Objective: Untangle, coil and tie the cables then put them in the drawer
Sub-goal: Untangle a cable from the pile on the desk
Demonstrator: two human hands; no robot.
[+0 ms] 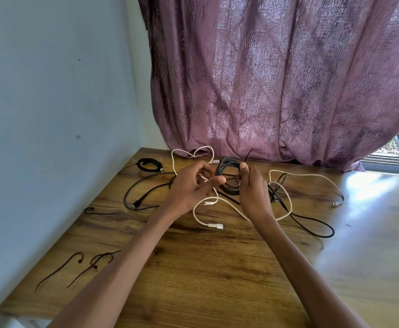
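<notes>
At frame centre, above the table (217, 268), the right hand (253, 192) pinches the coiled grey cable (226, 169); the left hand (193, 185), fingers loosely curled, reaches for its tie (248, 155). A loosened pinch could let the coil spring apart.

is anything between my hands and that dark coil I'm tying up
No. The right hand already grips the dark coil above the table, and the left hand is beside it, fingers curled. The drawer is not in view.

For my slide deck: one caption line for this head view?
Right hand holds a grey coil; left hand works beside it, loose cables on the table.
</notes>
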